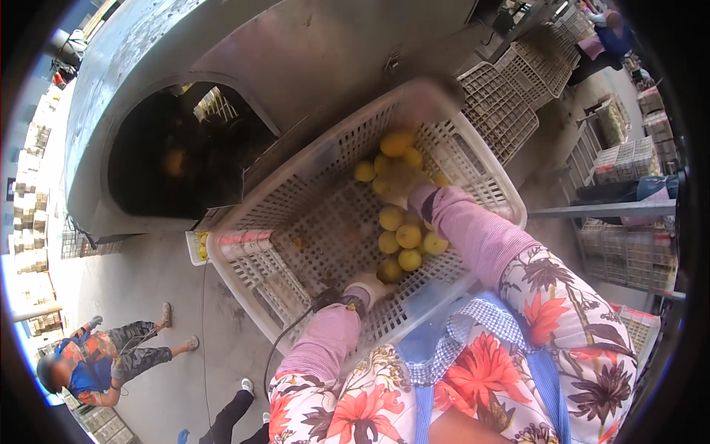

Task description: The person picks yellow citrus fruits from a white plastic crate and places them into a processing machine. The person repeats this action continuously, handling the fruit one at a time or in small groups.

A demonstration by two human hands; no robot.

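A white plastic crate (325, 237) is tilted in front of me, with several round yellow fruits (410, 235) in its right part and bare lattice floor at the left. My right hand (404, 181), in a pale glove below a pink striped sleeve, reaches among the upper fruits; its fingers are blurred. My left hand (367, 287), also pale-gloved, is low in the crate beside the bottom fruits, its fingers partly hidden. A dark device with a cable (325, 300) is at my left wrist.
A metal machine (281, 52) with a dark opening stands beyond the crate. Stacked crates (495, 111) line the right, near a metal rail (603, 209). A small fruit container (198, 249) is left. Other people (103, 359) are at lower left and right (606, 44).
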